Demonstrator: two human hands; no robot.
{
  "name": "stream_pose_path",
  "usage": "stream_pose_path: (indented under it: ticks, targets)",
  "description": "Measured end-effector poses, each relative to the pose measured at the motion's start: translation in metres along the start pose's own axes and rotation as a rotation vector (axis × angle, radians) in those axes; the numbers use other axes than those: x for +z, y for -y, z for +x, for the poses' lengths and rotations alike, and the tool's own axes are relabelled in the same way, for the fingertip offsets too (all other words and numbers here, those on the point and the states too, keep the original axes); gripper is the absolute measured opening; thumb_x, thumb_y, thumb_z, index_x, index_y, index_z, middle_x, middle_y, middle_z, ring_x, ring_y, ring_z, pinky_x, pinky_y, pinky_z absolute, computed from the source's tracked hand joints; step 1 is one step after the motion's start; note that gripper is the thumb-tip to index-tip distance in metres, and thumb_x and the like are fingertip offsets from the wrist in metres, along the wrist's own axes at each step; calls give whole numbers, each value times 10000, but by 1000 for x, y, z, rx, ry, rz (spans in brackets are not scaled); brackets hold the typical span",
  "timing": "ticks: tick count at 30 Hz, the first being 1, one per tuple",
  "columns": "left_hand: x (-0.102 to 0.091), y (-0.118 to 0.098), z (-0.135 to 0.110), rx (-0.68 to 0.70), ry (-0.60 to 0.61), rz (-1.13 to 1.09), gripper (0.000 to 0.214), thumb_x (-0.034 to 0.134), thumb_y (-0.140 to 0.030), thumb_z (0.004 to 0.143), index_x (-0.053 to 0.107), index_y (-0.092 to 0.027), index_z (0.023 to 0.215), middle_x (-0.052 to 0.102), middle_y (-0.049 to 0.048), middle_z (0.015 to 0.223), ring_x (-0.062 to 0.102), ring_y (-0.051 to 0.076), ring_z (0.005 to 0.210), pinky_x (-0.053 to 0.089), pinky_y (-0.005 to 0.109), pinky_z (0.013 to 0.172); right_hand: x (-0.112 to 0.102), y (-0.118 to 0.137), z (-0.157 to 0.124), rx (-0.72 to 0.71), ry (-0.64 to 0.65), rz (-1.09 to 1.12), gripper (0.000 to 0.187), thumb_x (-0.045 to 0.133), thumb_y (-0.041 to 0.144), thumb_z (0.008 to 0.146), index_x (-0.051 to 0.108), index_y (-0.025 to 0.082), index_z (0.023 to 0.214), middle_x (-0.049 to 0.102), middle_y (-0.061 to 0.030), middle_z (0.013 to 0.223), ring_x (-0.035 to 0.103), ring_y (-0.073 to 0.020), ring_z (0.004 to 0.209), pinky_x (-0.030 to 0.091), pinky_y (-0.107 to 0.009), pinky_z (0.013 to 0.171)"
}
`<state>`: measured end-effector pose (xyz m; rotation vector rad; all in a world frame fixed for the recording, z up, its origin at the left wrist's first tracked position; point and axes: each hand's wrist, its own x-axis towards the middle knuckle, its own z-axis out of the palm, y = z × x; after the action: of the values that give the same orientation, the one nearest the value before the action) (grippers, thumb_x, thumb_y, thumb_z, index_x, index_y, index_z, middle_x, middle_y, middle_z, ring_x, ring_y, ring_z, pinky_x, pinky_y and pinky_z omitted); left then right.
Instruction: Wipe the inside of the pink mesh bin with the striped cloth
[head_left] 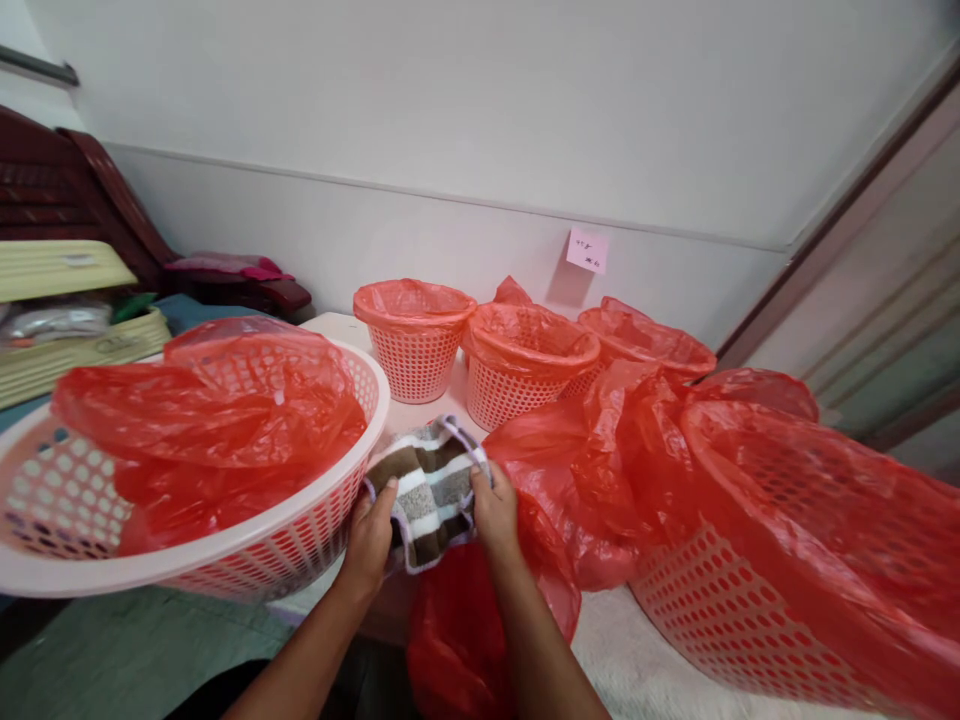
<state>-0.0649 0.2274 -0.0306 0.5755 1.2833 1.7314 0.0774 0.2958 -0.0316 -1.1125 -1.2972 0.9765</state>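
A striped cloth (426, 490) in brown, grey and white with a pale purple edge is stretched between my hands. My left hand (373, 532) grips its left side, thumb on top. On the right side, my right hand (493, 500) pinches the edge near the corner. Below and behind the cloth hangs a red plastic bag (465, 620), partly hidden by my right forearm. Close to my left hand is the rim of a large pink basket (300, 515), with a crumpled red bag (247, 410) inside.
Small bag-lined baskets, including a round one (415, 350) and another (517, 375), stand along the wall. A large lined basket (750, 590) fills the right. A pink note (587, 250) is on the wall. Yellow trays (67, 270) lie far left.
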Motion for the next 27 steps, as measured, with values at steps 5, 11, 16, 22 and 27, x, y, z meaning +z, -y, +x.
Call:
stream_pose_path:
  ticks: [5,11,16,22,27]
  targets:
    - [4,-4,-1,36,64,15,231,765,-273,730,717,-183,938,769,68,975,654,244,1126,452,323,1025,-9,18,-11,-104,-160,-120,257,463,443,891,563,227,796,515,20,689,481,-175,658,389,-284,625]
    - [2,6,4,53,140,41,282,765,-221,666,697,-162,933,756,61,885,690,270,980,536,372,897,22,37,-51,-311,235,-268,312,490,330,930,602,216,1198,611,-94,1064,561,-249,990,439,-367,879]
    - [-11,5,8,128,77,110,143,636,-283,796,694,-191,888,737,74,1017,619,242,1116,442,375,1035,30,38,-54,-319,430,-218,331,543,349,914,627,184,1188,631,-116,1127,559,-264,1063,427,-395,940]
    - [-6,-3,-7,217,139,267,378,673,-312,805,647,-196,1164,694,75,1168,598,251,1168,432,307,1018,24,23,-46,-182,434,-112,207,513,246,880,700,211,960,679,-52,943,608,-211,909,458,-333,827]
    - [-10,-2,-11,339,57,392,368,660,-230,773,648,-229,1141,687,51,1089,612,251,1079,425,327,1007,26,1,-40,149,380,114,296,600,325,761,650,171,1009,686,-41,834,645,-203,757,497,-302,687]
